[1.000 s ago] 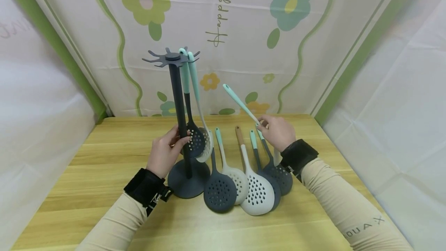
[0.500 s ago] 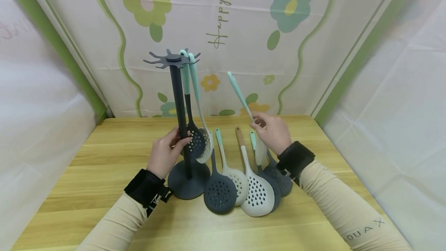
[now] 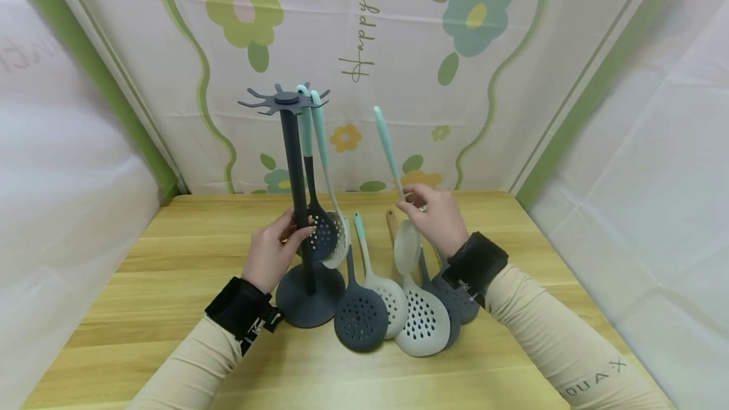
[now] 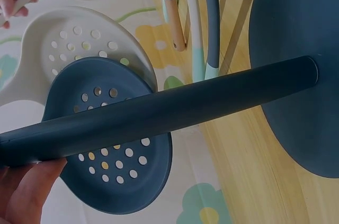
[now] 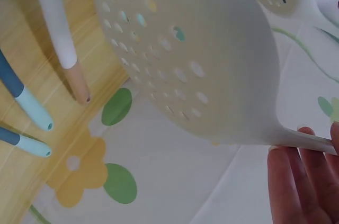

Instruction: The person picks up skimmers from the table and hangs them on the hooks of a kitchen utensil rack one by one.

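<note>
My left hand [image 3: 273,250] grips the pole of a dark utensil stand [image 3: 296,173], with its thumb and fingers round it. On the stand's hooks hang a dark skimmer [image 3: 322,233] and a cream skimmer [image 3: 342,242], both with mint handles. To the right, my right hand [image 3: 435,215] pinches another cream skimmer [image 3: 407,248] by its thin shaft. Its mint handle points up, apart from the stand. In the right wrist view the holes of this held skimmer [image 5: 175,65] show plainly. The left wrist view has the pole [image 4: 159,105] crossing in front of the hung skimmers.
Several utensils lie overlapping on the wooden table [image 3: 188,258]: a dark skimmer [image 3: 361,320], a cream one [image 3: 393,302], a white slotted turner [image 3: 423,324] with a wooden handle, and dark ones at the right. A flowered curtain [image 3: 398,37] stands behind.
My right hand has moved left toward the stand with the cream skimmer, whose handle has swung more upright. The left hand stays on the pole.
</note>
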Action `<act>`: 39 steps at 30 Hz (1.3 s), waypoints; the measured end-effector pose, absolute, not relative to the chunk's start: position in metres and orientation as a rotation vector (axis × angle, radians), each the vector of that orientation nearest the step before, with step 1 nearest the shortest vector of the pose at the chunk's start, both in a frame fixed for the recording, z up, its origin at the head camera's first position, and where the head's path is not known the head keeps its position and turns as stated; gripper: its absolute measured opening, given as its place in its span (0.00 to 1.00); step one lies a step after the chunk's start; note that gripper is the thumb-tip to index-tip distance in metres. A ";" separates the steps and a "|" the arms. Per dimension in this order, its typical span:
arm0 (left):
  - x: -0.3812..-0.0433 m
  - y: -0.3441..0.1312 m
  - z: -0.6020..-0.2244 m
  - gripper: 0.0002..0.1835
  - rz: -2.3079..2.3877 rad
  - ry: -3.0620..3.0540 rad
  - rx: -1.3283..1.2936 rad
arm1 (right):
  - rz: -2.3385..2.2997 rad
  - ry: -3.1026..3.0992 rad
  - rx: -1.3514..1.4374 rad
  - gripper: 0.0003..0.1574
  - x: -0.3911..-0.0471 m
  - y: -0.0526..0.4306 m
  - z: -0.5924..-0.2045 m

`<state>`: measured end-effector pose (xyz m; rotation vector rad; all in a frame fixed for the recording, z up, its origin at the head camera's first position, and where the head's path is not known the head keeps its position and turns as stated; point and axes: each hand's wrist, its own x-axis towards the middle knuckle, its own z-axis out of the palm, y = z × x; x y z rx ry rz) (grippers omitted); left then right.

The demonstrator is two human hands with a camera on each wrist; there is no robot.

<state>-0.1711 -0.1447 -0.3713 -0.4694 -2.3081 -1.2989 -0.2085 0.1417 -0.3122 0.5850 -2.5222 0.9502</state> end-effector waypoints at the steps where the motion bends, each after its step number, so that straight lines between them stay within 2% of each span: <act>1: -0.171 -0.145 -0.371 0.18 -1.300 -2.308 -0.469 | 0.954 -2.519 0.590 0.17 -0.208 0.141 -0.312; 39: -0.171 -0.142 -0.370 0.17 -1.271 -2.280 -0.461 | 1.088 -2.460 0.745 0.16 -0.202 0.106 -0.296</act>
